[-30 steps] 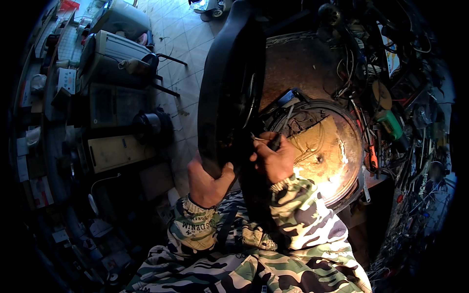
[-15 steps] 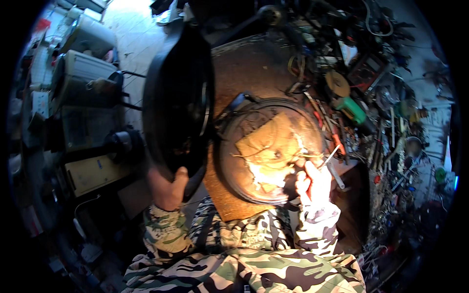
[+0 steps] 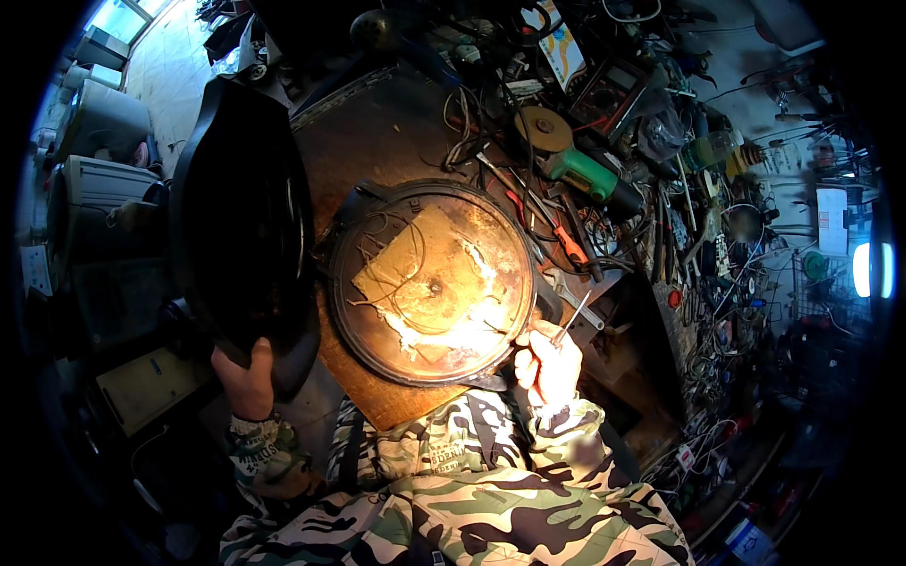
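A round, dish-like appliance part (image 3: 448,354) lies on a wooden bench, its inside exposed. Within it sits a tan sheet (image 3: 415,250) with thin wires looped over it; bright lamplight falls on its near side. My left hand (image 3: 247,379) grips the near edge of a large, deep black shell (image 3: 241,208), held upright left of the round part. Just off the round part's near right edge, my right hand (image 3: 550,366) is closed around a thin rod-shaped tool (image 3: 576,316), which points up and to the right. Its lower end is hidden in my fingers.
Right of the round part lie an adjustable wrench (image 3: 580,309), a red-handled tool (image 3: 570,245) and a green angle grinder (image 3: 585,174). Behind them is a multimeter (image 3: 609,92). Dense clutter of tools and cables fills the right side. Appliances (image 3: 104,198) stand at left.
The view has turned, shifting the bench leftward in the picture. My right hand has drawn back from the round part's edge, still holding the rod. My left hand keeps hold of the black shell.
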Available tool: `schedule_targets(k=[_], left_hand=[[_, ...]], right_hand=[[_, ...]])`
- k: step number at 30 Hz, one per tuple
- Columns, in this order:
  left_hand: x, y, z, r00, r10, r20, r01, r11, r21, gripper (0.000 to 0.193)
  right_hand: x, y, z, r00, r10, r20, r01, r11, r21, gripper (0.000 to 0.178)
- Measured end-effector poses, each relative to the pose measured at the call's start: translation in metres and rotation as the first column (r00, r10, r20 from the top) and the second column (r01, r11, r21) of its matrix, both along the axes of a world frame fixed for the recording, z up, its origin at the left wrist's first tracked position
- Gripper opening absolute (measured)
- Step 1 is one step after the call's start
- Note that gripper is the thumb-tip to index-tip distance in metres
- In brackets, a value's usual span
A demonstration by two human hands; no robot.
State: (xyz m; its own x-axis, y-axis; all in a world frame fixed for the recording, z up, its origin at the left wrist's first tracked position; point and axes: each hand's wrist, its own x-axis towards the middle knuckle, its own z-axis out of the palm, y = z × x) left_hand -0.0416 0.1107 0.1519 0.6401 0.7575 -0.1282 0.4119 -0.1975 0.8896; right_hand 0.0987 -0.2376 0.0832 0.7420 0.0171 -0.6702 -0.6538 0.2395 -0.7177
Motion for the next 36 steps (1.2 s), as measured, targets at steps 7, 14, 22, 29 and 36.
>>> schedule_targets(k=[7, 14, 22, 29, 36], left_hand=[[-0.003, -0.003, -0.012, 0.998, 0.024, 0.049, -0.023, 1.000, -0.011, 0.052], [0.004, -0.008, -0.004, 0.998, -0.056, -0.011, 0.057, 0.997, 0.060, 0.053], [0.003, -0.013, -0.008, 0.997, -0.055, 0.044, 0.051, 0.994, 0.098, 0.051], [0.004, -0.017, -0.008, 0.999, -0.034, 0.020, 0.031, 0.991, 0.133, 0.051], [0.002, -0.016, -0.012, 0.999, -0.032, -0.003, 0.032, 0.988, 0.152, 0.051]], right_hand=[[0.001, -0.014, -0.003, 0.998, 0.009, -0.059, -0.014, 0.997, -0.079, 0.017], [0.005, -0.013, -0.004, 0.980, 0.199, -0.030, -0.201, 0.972, -0.124, 0.029], [0.016, -0.003, -0.013, 0.915, 0.402, -0.038, -0.395, 0.874, -0.282, 0.031], [0.024, 0.018, 0.005, 0.855, 0.513, -0.080, -0.500, 0.773, -0.390, 0.034], [0.010, 0.015, -0.013, 0.899, 0.437, 0.024, -0.408, 0.857, -0.316, 0.026]])
